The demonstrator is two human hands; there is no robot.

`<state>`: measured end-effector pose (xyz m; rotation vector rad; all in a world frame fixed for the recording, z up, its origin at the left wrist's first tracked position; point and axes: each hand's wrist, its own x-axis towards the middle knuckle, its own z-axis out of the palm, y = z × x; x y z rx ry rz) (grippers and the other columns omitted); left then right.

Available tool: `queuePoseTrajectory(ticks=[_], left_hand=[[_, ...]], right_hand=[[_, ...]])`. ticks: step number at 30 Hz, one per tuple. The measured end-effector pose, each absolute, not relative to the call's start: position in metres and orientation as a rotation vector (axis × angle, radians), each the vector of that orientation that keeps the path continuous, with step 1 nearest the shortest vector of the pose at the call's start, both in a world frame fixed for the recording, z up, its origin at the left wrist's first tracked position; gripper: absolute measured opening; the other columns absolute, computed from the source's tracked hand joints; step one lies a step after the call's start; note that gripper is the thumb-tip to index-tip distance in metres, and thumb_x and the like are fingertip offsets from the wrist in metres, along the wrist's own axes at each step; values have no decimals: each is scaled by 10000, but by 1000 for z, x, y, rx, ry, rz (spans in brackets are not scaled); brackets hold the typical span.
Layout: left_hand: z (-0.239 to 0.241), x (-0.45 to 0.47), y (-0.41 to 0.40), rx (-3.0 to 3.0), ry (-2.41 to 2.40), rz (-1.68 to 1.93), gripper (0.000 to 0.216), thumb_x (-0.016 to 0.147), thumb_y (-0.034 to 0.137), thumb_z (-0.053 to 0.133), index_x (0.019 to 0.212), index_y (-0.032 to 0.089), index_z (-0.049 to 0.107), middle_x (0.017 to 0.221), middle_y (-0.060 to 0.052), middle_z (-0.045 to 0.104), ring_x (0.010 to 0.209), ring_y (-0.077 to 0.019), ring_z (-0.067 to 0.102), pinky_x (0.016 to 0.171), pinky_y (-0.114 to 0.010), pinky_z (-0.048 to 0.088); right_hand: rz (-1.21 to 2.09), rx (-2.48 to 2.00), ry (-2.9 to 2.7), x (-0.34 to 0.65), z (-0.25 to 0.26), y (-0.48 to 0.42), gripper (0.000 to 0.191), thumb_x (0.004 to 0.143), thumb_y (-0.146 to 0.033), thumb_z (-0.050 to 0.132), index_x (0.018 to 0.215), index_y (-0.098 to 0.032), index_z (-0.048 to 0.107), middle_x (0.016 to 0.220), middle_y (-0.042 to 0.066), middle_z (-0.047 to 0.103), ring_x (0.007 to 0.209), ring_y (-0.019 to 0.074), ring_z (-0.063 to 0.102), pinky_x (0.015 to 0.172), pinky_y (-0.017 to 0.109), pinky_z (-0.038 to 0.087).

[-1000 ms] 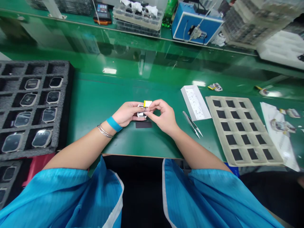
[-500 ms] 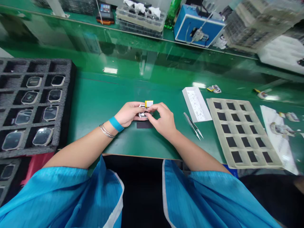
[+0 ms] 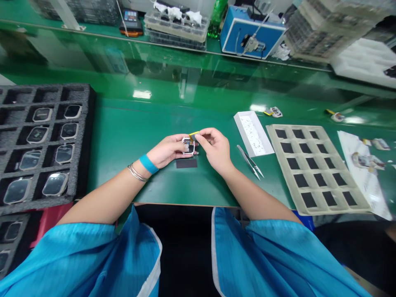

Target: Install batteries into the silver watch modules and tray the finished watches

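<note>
1. Grey foam tray [image 3: 88, 136] at far left: we see rows of watch bodies [image 3: 38, 135], screens up.
2. Centre, on the green bench mat [image 3: 123, 123]: our left hand [image 3: 167, 151] closes its fingers narrowly around a small white frame [image 3: 188, 145], just above a black pad [image 3: 186, 163].
3. Our right hand [image 3: 215, 150] pinches a yellow strip [image 3: 194, 134] at the frame's upper right corner.
4. Further right lie steel tweezers [image 3: 250, 167], a white box [image 3: 252, 134] and a beige tray [image 3: 309, 128] with black squares.
5. Upper right, on the glossy green back shelf [image 3: 185, 47], stands a blue instrument [image 3: 252, 35].
</note>
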<state>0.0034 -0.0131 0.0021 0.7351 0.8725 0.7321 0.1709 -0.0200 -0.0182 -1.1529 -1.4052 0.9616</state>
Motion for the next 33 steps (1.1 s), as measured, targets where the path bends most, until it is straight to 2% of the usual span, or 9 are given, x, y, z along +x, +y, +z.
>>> queuePoseTrajectory(ticks=[6,13,16,19,23,25,27,31,33], left_hand=[[0,8,-14,742,928,761,306,699,-15,670,980,107,681,816,-48,721,700,-154,724,663,-233,588],[2,9,-15,682,990,776,199,743,7,614,894,102,702,710,-36,697,603,-118,676,610,-224,589],[2,7,-13,608,955,799,232,745,12,578,912,99,714,760,-47,710,657,-115,673,678,-242,595],[1,3,-10,508,883,799,323,726,-13,510,956,88,713,862,-73,729,772,-139,693,792,-291,596],[-3,-2,-6,512,857,821,241,801,41,559,988,81,705,851,-80,722,770,-141,692,797,-297,590],[-7,-4,-6,577,836,823,244,791,60,642,1024,96,702,897,-75,726,787,-132,692,821,-293,582],[-12,-4,-6,662,798,823,325,743,76,725,1064,119,698,969,-80,733,825,-138,697,840,-299,576],[-20,-4,-7,867,732,857,497,655,193,849,1122,147,684,1005,-99,742,875,-174,705,817,-306,572],[-23,-2,-6,952,723,890,515,638,258,867,1105,138,686,1006,-109,744,886,-190,706,821,-319,566]], right_hand=[[583,-1198,-1684,170,-15,-26,95,909,-301,593,886,-210,608,902,9,711,869,162,660,847,319,501],[147,-1119,-2019,169,-16,-28,142,967,-287,541,916,-209,648,891,30,732,847,176,635,897,368,443],[-23,-1056,-2150,170,-18,-28,179,977,-268,523,917,-208,681,848,28,735,827,177,615,937,395,419],[-71,-1024,-2235,172,-19,-28,206,978,-230,513,919,-224,711,958,22,753,868,175,602,1015,434,381],[98,-1053,-2232,174,-21,-25,189,960,-241,549,925,-260,734,1071,13,733,951,187,582,1062,483,361],[257,-1089,-2136,175,-23,-22,138,930,-263,597,893,-258,730,1060,28,711,1010,201,574,1036,471,406],[468,-1121,-1972,177,-26,-18,97,872,-302,670,941,-245,707,1108,56,662,1086,214,567,998,437,466],[1128,-1040,-1714,178,-32,-13,572,791,-435,722,1298,-267,518,1268,93,599,1108,215,623,918,391,556],[1304,-990,-1681,177,-35,-13,649,793,-495,704,1347,-253,468,1236,98,642,1068,215,663,919,398,565]])
